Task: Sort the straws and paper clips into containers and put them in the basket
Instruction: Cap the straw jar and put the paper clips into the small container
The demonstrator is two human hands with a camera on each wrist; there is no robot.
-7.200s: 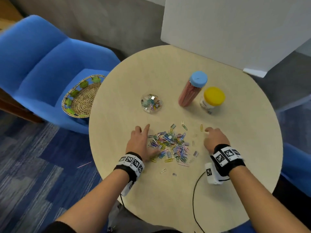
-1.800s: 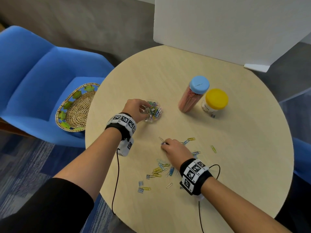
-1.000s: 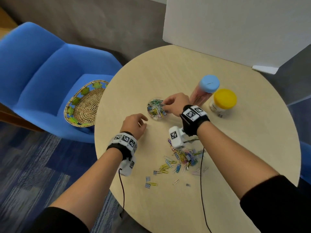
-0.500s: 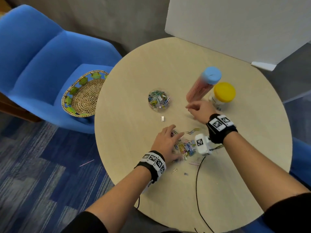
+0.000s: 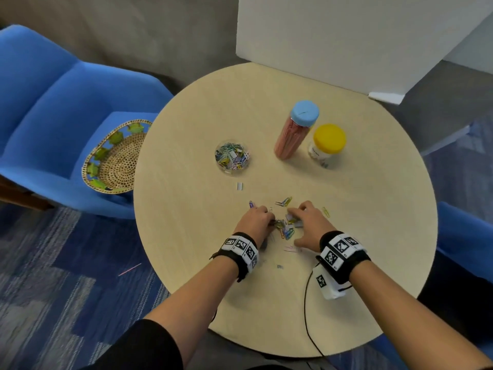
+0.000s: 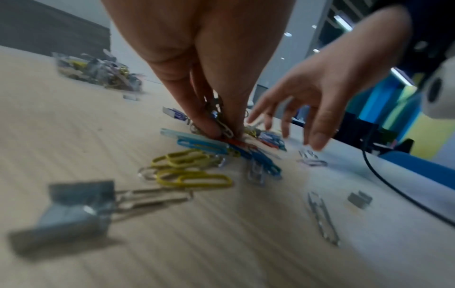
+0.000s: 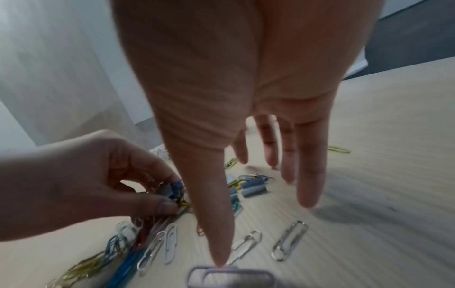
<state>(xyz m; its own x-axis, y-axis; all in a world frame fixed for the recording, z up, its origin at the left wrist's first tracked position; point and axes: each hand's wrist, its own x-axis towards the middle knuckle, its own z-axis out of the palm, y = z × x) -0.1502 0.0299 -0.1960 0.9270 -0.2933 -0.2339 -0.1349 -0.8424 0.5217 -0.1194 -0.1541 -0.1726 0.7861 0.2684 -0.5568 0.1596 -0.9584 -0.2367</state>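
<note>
Loose coloured paper clips (image 5: 285, 228) lie in a small pile near the front of the round table (image 5: 373, 236). My left hand (image 5: 269, 217) pinches a bunch of these clips (image 6: 222, 128) between thumb and fingers, right at the tabletop. My right hand (image 5: 293, 225) hovers over the pile's right side with its fingers (image 7: 309, 175) straight and spread, holding nothing. A clear bowl (image 5: 232, 156) farther back holds many clips. Behind it stand a tall tube of pink straws with a blue lid (image 5: 294, 132) and a jar with a yellow lid (image 5: 327, 145).
A woven basket (image 5: 114, 158) sits on the blue chair (image 5: 53, 108) left of the table. A binder clip (image 6: 71, 210) and a few stray clips (image 5: 284, 201) lie around the pile. A white board (image 5: 333, 36) stands behind the table. A black cable (image 5: 306, 303) trails from my right wrist.
My right hand has come back from beside the straw tube to the pile. My left hand's fingers have closed on a bunch of clips.
</note>
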